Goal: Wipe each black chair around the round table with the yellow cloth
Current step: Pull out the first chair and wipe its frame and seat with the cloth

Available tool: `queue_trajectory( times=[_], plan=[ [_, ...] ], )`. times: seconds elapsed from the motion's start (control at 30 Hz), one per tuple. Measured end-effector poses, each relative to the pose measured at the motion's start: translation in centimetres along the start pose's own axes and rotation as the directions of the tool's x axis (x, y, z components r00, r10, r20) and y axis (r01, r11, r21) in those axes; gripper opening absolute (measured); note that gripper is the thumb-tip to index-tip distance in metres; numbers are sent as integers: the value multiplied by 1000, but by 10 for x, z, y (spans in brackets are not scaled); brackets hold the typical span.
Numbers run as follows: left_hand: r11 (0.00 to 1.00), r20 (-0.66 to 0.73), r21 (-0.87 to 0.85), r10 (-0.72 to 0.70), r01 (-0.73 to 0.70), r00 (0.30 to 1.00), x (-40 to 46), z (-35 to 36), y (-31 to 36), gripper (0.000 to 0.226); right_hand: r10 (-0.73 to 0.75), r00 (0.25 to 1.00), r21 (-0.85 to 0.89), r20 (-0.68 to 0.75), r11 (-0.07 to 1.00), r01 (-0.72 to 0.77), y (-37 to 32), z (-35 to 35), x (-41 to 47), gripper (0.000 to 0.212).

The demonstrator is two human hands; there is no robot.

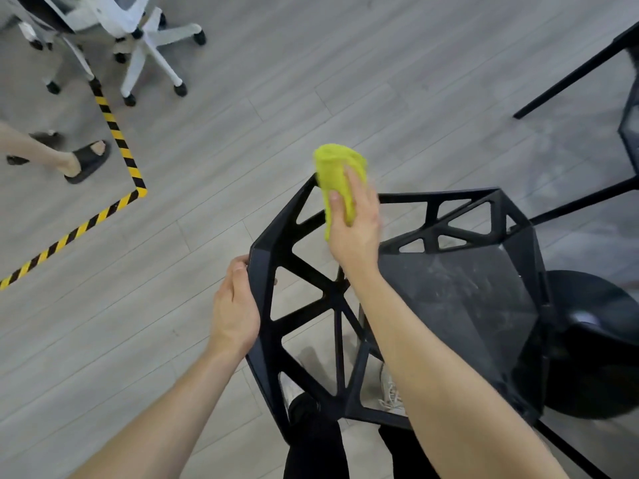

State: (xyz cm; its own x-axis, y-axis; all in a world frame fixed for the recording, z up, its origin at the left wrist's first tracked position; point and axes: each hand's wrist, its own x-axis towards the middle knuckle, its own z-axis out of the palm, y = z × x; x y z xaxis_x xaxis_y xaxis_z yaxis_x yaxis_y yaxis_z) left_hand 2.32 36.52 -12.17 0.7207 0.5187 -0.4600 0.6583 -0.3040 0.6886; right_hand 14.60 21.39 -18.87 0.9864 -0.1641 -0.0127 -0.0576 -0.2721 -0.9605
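A black chair [460, 295] with an open triangular lattice back stands right below me, its dusty seat to the right. My right hand [356, 226] grips the folded yellow cloth [337, 174] and presses it on the upper left corner of the chair's back frame. My left hand [235, 305] grips the left edge of the backrest, fingers curled round the frame. At the right, partly under the seat, sits the round black base of the table [594, 344].
Another black chair's legs and frame [587, 63] reach in at the upper right. White wheeled office chairs [138, 32] stand at the top left. Yellow-black tape [114, 129] marks the grey wood floor. A person's sandalled feet [83, 160] are at the left. My own legs show below.
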Motion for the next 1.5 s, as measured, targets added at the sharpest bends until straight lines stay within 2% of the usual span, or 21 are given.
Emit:
queue_trajectory(
  times=[0.03,0.07,0.1,0.13,0.17,0.2,0.27,0.33,0.43,0.5,0.57,0.63,0.73,0.8,0.9,0.97,1.07,1.17,1.3,1.43,1.5],
  plan=[
    [1000,4,4,4,-4,1000,1,0,-2,50,-118,991,-33,62,992,120,3,6,1,47],
    [1000,8,13,9,-9,1000,1,0,-3,52,-135,987,-66,82,988,141,11,12,3,48],
    [1000,13,20,17,-17,1000,1,1,-2,53,-37,998,-84,47,996,41,20,17,8,49],
    [999,12,28,27,-27,1000,1,1,-1,53,153,988,-67,-21,986,-154,26,19,19,49],
    [998,8,43,38,-39,999,1,1,-2,54,346,936,-26,-68,937,-348,32,19,31,49],
    [997,-1,57,46,-45,999,0,1,-4,54,438,895,0,-86,898,-440,30,18,35,49],
    [998,-8,42,54,-54,998,1,3,-3,54,325,942,-22,-83,945,-328,11,17,21,48],
    [1000,-10,5,30,-29,1000,4,3,-5,51,46,999,-26,12,999,-46,-21,15,-26,47],
    [1000,4,-10,3,-3,1000,-2,0,4,40,-166,934,-8,318,984,177,-25,-4,-103,46],
    [1000,28,2,-13,13,1000,-3,-5,13,35,-29,942,-2,335,1000,31,-5,-21,-113,43],
    [1000,63,11,14,-15,998,0,-11,31,38,250,951,-10,181,968,-252,7,-32,-104,44],
    [996,96,34,79,-83,992,18,-8,61,51,404,915,6,-2,915,-404,10,-34,-77,47],
    [931,226,254,208,-263,952,63,17,101,53,379,915,12,-138,925,-381,15,-20,-20,47],
    [846,327,417,201,-332,923,88,39,113,57,354,927,-6,-126,934,-358,30,-4,2,46],
    [754,424,523,174,-398,889,104,54,105,75,345,936,-132,-72,927,-352,63,13,-14,44],
    [712,446,542,205,-446,871,103,55,100,85,449,893,-206,-22,873,-443,82,2,-33,44],
    [734,435,502,244,-458,867,101,54,102,78,635,771,-284,46,748,-600,92,-22,-32,49],
    [767,410,470,249,-437,878,96,59,107,76,572,814,-126,-101,804,-581,88,-13,1,50],
    [760,390,477,267,-442,881,97,56,101,77,538,842,-110,-41,835,-539,85,18,-47,48],
    [760,396,454,297,-466,869,98,52,102,75,727,676,-348,124,669,-656,101,-19,-125,45],
    [758,400,448,304,-474,865,97,54,103,74,751,657,-288,61,643,-709,106,-30,-99,45]
  ],
)
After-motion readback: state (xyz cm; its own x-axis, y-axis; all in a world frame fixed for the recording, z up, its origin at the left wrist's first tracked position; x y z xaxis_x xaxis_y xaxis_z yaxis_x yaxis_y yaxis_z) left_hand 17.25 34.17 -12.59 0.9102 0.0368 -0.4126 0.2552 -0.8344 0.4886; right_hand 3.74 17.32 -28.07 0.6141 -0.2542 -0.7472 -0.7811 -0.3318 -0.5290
